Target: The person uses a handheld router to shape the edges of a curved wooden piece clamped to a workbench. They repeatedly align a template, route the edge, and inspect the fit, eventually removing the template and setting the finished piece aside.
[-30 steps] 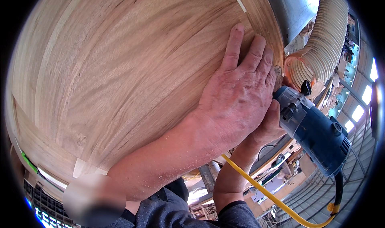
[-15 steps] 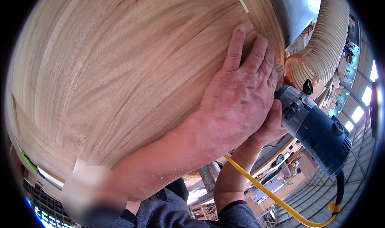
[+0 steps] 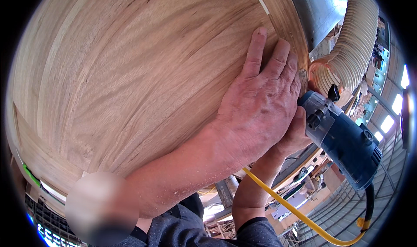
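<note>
A: Two hands are working at the panel's right edge. The left hand [image 3: 260, 103] is lying flat, fingers spread, pressing on the wooden panel [image 3: 130, 73]. The right hand [image 3: 295, 134], mostly hidden beneath it, is wrapping around the blue power tool [image 3: 343, 142].

B: Where is the tool sitting?

A: It is sitting against the panel's rim, just beside the left hand's knuckles. A ribbed dust hose [image 3: 347, 51] is curving away above it, and a yellow cord [image 3: 304, 216] is trailing below the right forearm.
</note>
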A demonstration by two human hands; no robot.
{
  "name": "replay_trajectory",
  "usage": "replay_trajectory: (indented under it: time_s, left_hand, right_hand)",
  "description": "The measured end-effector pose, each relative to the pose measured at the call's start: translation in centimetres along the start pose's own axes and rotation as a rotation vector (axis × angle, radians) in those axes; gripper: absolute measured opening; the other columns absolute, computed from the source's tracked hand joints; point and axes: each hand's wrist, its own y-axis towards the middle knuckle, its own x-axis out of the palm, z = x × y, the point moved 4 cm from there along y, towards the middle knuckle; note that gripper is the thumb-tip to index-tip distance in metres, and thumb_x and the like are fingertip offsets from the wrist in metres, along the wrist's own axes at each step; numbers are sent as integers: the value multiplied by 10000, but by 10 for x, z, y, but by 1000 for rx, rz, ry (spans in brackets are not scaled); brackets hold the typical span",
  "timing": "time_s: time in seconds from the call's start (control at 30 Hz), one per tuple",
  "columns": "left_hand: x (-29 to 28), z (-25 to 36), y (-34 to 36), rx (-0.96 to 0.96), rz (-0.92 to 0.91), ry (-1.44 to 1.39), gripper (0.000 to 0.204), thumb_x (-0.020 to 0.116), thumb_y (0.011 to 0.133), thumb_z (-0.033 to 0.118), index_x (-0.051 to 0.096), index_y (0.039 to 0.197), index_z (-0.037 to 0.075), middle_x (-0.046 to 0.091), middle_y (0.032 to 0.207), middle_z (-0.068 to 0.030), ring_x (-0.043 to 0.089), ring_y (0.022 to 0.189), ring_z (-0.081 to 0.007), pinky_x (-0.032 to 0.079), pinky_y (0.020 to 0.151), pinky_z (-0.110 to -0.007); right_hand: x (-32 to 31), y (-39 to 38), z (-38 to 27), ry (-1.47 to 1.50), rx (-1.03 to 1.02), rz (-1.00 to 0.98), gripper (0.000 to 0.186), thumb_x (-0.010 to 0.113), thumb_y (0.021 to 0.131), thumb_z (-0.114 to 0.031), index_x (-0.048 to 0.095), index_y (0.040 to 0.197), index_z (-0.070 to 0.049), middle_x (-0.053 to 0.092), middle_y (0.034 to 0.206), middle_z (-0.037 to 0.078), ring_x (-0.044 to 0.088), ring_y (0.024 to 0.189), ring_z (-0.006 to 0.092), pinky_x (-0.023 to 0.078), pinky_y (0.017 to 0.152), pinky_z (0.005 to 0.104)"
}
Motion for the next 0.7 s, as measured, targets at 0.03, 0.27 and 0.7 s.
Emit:
replay_trajectory:
  time_s: [0.03, 0.27, 0.7]
  left_hand:
    - [-1, -1, -1, -2, -6, -13, 543, 529, 1017, 343, 592, 1486, 76, 534, 1554, -143, 346, 1543, -353, 9, 1263, -705]
    - [0, -2, 0, -17, 11, -44, 531, 542, 1009, 319, 605, 1467, 58, 551, 1536, -146, 358, 1535, -352, 24, 1267, -699]
    - [1, 0, 3, -61, 86, -80, 576, 522, 1006, 363, 592, 1458, 13, 585, 1466, -154, 390, 1496, -339, 69, 1269, -689]
  right_hand:
    - [1, 0, 0, -13, 1, -5, 890, 941, 752, -408, 506, 1402, 16, 674, 1318, 202, 683, 1140, 264, 524, 1044, 399]
    - [6, 3, -3, -31, 16, -9, 870, 947, 742, -404, 564, 1382, 43, 667, 1338, 207, 679, 1145, 265, 518, 1055, 406]
    - [1, 6, 0, -59, 7, -34, 831, 925, 767, -364, 558, 1386, 51, 667, 1343, 199, 663, 1157, 253, 499, 1051, 394]
